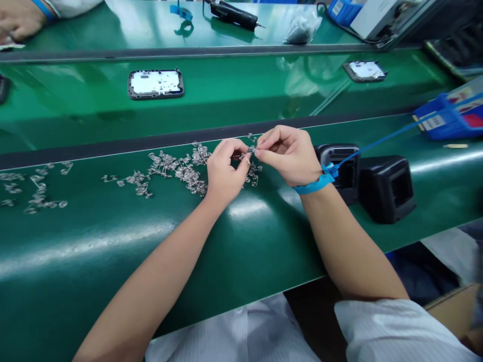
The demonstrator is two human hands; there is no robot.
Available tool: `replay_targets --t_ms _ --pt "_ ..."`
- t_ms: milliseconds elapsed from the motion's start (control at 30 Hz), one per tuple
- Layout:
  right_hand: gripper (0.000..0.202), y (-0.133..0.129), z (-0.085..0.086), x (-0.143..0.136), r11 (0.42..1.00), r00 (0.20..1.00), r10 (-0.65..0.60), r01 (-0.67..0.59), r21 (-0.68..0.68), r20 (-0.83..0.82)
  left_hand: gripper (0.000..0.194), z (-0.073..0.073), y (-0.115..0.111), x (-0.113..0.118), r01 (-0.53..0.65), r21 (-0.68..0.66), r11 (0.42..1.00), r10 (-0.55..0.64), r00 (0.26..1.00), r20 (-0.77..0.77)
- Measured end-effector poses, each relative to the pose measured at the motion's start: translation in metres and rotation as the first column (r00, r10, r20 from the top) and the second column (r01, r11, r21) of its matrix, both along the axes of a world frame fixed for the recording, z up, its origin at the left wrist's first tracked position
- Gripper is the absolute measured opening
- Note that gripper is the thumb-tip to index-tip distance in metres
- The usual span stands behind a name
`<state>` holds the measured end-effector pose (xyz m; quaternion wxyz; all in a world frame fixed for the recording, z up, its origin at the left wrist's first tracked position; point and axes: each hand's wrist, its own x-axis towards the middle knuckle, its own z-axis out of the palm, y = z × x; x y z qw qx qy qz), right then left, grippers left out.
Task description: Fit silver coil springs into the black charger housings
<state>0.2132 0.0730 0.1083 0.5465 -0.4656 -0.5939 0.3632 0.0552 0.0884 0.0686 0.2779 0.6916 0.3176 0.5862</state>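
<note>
My left hand is closed, thumb and forefinger pinching a small metal spring. Close on its right, my right hand pinches at a coiled wire end between thumb and forefinger; whether this belongs to the same spring I cannot tell. A blue wrist strap with a cord circles my right wrist. A tangled pile of metal springs lies on the green bench to the left of and beneath my hands. More loose springs are scattered farther left.
Two black plastic housings stand right of my right forearm. Beyond the bench edge, device shells with white boards lie on a green belt. On the far side are an electric screwdriver, a plastic bag and a co-worker's hand. A blue bin stands right.
</note>
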Motion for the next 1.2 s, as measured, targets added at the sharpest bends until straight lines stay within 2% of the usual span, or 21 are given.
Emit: replay_targets --t_ms 67,133,233,300,367,433,500,600,733,833,900,933,967,1033,1067,1133,1200 --pt "0.035 0.001 -0.002 0.001 0.998 0.998 -0.023 0.020 0.055 0.056 0.011 0.000 -0.001 0.000 -0.028 0.018 0.999 0.028 0.999 -0.036" --pt "0.031 0.000 -0.004 0.001 0.992 0.992 -0.039 0.024 0.125 0.116 0.011 0.000 -0.002 0.001 -0.039 -0.024 0.999 0.038 0.998 -0.040" --pt "0.020 -0.002 -0.002 0.000 0.954 0.954 -0.098 0.010 0.300 0.282 0.009 0.001 -0.001 0.002 0.054 -0.258 0.965 -0.028 0.994 0.102" --pt "0.016 -0.005 0.001 -0.001 0.907 0.894 -0.172 -0.021 0.422 0.414 0.009 0.003 0.002 0.001 0.225 -0.434 0.872 -0.094 0.948 0.303" --pt "0.016 -0.007 0.004 -0.001 0.861 0.839 -0.231 -0.060 0.505 0.493 0.012 0.006 0.004 -0.001 0.438 -0.531 0.725 -0.144 0.851 0.504" --pt "0.015 -0.008 0.007 -0.001 0.825 0.839 -0.247 -0.080 0.560 0.484 0.018 0.010 0.006 -0.005 0.610 -0.544 0.577 -0.176 0.743 0.646" --pt "0.014 -0.007 0.009 0.001 0.807 0.871 -0.228 -0.082 0.585 0.436 0.022 0.013 0.008 -0.008 0.711 -0.527 0.465 -0.197 0.664 0.721" --pt "0.014 -0.006 0.010 0.003 0.826 0.878 -0.189 -0.100 0.555 0.439 0.025 0.017 0.009 -0.012 0.760 -0.535 0.369 -0.207 0.629 0.750" --pt "0.017 -0.006 0.015 0.009 0.851 0.844 -0.137 -0.168 0.498 0.519 0.024 0.018 0.009 -0.018 0.793 -0.538 0.286 -0.277 0.606 0.746" --pt "0.018 -0.006 0.020 0.020 0.814 0.843 -0.113 -0.224 0.536 0.525 0.025 0.019 0.005 -0.021 0.824 -0.547 0.148 -0.405 0.555 0.726" --pt "0.016 -0.004 0.022 0.028 0.813 0.871 -0.128 -0.182 0.553 0.475 0.026 0.020 0.002 -0.021 0.815 -0.574 0.086 -0.458 0.544 0.703" --pt "0.014 -0.003 0.021 0.032 0.826 0.893 -0.135 -0.138 0.546 0.429 0.026 0.020 0.001 -0.020 0.804 -0.588 0.087 -0.470 0.554 0.687" --pt "0.013 -0.002 0.020 0.035 0.849 0.915 -0.140 -0.085 0.522 0.377 0.025 0.019 0.000 -0.018 0.790 -0.602 0.113 -0.477 0.575 0.665" --pt "0.010 0.000 0.014 0.037 0.902 0.946 -0.152 0.015 0.431 0.286 0.023 0.017 0.000 -0.015 0.747 -0.623 0.232 -0.486 0.644 0.591" --pt "0.010 0.002 0.010 0.037 0.928 0.953 -0.154 0.049 0.370 0.261 0.021 0.015 0.001 -0.012 0.714 -0.621 0.325 -0.475 0.690 0.545" --pt "0.012 0.005 0.003 0.036 0.965 0.961 -0.143 0.082 0.250 0.237 0.017 0.010 0.002 -0.008 0.594 -0.574 0.565 -0.415 0.805 0.424" --pt "0.014 0.008 -0.002 0.034 0.985 0.970 -0.110 0.077 0.156 0.215 0.011 0.005 0.003 -0.004 0.360 -0.455 0.814 -0.307 0.933 0.190"
